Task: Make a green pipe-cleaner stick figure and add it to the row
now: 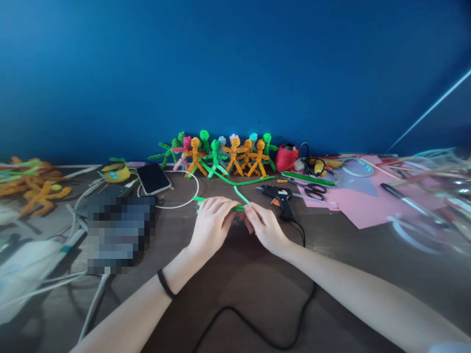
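Both hands are close together over the middle of the dark table, closed on a green pipe cleaner (238, 208). My left hand (212, 221), with a black band at its wrist, has its fingers wrapped round it, and a green end sticks out on the left. My right hand (264, 226) pinches it between thumb and fingers. A lighter green end (241, 194) rises from the right fingertips. Just beyond, a row of small pipe-cleaner figures, among them an orange figure (195, 156) and a green figure (215, 157), stands along the blue wall.
A black glue gun (282, 198) lies right of my hands, its cord curling towards me. Behind it are scissors (314, 190) and pink paper (362, 206). Left lie a phone (153, 178), a white cable loop (197, 184), a blurred-out device (125, 235) and orange pipe-cleaner pieces (42, 196).
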